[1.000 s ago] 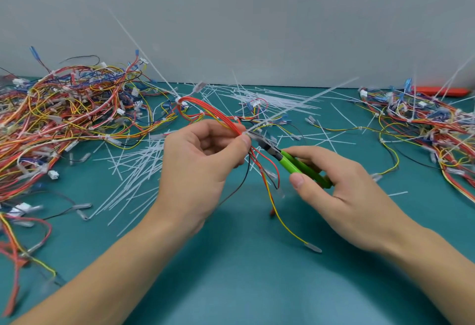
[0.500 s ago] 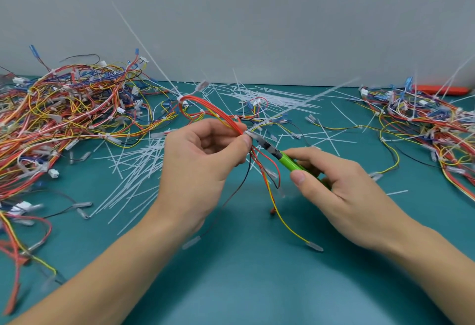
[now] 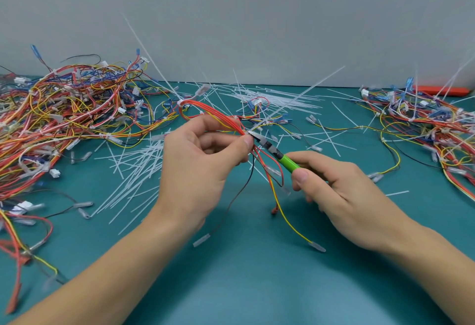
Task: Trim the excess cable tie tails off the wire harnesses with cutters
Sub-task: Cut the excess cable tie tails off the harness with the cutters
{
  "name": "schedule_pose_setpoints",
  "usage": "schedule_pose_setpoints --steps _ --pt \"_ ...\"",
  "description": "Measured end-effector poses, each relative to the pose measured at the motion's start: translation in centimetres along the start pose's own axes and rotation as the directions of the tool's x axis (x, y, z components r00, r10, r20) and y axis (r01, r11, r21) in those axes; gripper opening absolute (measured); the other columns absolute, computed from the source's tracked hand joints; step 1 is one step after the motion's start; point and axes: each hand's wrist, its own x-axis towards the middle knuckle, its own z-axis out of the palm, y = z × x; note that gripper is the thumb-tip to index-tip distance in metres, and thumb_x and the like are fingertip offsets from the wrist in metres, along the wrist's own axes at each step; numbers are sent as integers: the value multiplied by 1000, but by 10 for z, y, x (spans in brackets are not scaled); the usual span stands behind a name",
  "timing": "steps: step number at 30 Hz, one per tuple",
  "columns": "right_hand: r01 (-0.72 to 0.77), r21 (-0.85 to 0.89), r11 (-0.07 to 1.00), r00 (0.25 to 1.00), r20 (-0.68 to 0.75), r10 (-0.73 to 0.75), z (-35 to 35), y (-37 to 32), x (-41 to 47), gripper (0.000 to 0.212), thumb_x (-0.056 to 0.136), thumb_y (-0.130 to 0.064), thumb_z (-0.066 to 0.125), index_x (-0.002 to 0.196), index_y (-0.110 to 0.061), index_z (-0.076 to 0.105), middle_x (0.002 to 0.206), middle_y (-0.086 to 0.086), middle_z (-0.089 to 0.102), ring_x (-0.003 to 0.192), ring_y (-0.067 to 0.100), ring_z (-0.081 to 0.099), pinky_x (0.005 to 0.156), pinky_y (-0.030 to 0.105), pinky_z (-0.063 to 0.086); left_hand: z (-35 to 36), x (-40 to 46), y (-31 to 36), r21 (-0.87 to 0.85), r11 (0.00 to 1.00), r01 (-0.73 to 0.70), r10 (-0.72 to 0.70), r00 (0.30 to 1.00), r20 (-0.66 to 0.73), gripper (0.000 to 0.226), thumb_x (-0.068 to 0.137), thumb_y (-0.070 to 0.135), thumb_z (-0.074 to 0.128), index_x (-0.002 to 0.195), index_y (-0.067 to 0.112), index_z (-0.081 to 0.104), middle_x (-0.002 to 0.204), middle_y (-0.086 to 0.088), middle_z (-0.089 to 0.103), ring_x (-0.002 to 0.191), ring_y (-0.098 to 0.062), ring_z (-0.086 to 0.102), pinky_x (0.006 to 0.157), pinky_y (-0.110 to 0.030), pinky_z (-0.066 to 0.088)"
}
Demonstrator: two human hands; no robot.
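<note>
Your harness [image 3: 205,111] is light and floppy, held up over the mat [image 3: 244,286] between the two piles, so keep your left hand [image 3: 198,167] pinching the bundle right beside the tie, where it is stiffest. Your right hand [image 3: 341,191] is wrapped around the cutters [image 3: 279,156], blades nearly closed at the tie. The tail [image 3: 298,98] is thin, springy plastic and will likely flick away when cut.

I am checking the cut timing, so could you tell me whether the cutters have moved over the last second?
Yes. The cutters, gripped by the right hand, have slid left toward the left hand, and less green handle shows now.
</note>
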Motion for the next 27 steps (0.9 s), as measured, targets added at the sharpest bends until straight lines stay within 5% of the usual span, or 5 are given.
schedule_pose_setpoints --steps 4,9,18,27 --pt "-12 13 1000 1000 11 12 -1 1 0 28 101 -60 40 116 -49 62 88 -4 62 71 15 52 61 24 44 -1 0 0 21 1000 9 -9 1000 2 13 81 2 82 82 11 73 70 -10 75 62 -19 70 61 -24 54" --pt "-74 100 992 997 44 70 -1 -2 -1 39 99 -61 40 120 -41 67 87 -1 64 68 4 55 59 12 43 -1 1 -1 16 1000 18 -18 1000 -9 10 81 2 81 81 9 76 70 -13 76 64 -23 72 61 -25 55" --pt "-199 288 937 977 131 167 -3 -8 0 50 94 -63 45 87 -16 61 77 -2 64 61 15 54 47 28 44 -1 2 -3 8 1000 25 -25 1000 -4 10 79 1 82 86 8 78 78 -8 78 67 -15 70 64 -25 56" --pt "-299 460 836 951 214 223 -2 -10 2 58 90 -61 53 90 -4 61 78 7 65 57 21 52 42 28 41 -1 3 -5 -17 998 53 -53 999 -10 11 80 -2 80 87 6 77 78 -4 78 68 -10 68 64 -20 54"
